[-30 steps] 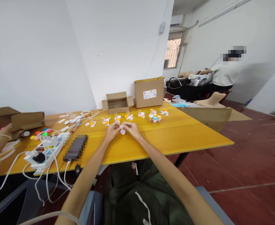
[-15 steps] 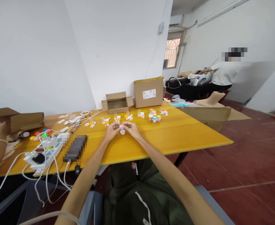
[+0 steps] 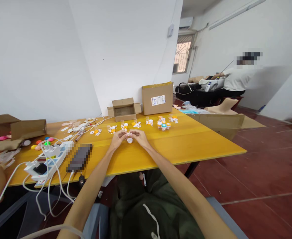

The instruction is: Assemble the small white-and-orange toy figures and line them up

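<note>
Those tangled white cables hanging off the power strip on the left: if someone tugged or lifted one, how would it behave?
The white cables would probably be floppy: they droop in loose loops over the table edge. They look light, yet a tug might drag the power strip, since several plugs sit in it. They seem apt to snag, as the loops cross one another.

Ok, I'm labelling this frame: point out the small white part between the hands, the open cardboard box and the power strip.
small white part [image 3: 129,140], head view, its round front.
open cardboard box [image 3: 124,110], head view, its inside.
power strip [image 3: 51,158], head view, its white top.
</note>
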Tool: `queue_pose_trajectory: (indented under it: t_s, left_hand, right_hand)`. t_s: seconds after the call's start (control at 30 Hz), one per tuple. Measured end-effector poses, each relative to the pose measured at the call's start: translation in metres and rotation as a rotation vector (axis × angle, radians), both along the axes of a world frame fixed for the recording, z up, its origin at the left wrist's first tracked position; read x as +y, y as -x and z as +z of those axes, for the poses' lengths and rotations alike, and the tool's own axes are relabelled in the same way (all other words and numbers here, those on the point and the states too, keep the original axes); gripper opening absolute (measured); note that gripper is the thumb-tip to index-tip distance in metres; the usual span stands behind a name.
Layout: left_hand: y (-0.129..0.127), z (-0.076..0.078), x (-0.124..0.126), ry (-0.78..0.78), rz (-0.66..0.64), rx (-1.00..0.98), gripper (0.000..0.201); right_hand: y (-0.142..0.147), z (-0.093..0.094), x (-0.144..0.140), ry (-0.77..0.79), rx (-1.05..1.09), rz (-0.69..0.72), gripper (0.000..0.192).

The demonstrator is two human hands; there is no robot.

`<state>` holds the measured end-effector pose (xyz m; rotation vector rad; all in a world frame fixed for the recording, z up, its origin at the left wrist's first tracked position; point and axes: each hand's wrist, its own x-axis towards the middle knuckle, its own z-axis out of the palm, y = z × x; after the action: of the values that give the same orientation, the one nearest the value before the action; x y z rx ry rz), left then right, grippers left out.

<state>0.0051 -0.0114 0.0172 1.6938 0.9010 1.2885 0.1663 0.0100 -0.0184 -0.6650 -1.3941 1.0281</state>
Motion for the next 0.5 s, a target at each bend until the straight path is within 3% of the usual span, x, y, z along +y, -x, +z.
queue_pose_trajectory:
  t_s: [0.5]
  left_hand:
    - [0.0041, -0.002, 0.0, 0.005, -0.001, 0.015, 0.033]
  right_hand:
    - [0.0016, 0.0014, -0.004, -0.007, -0.028, 0.007, 0.023]
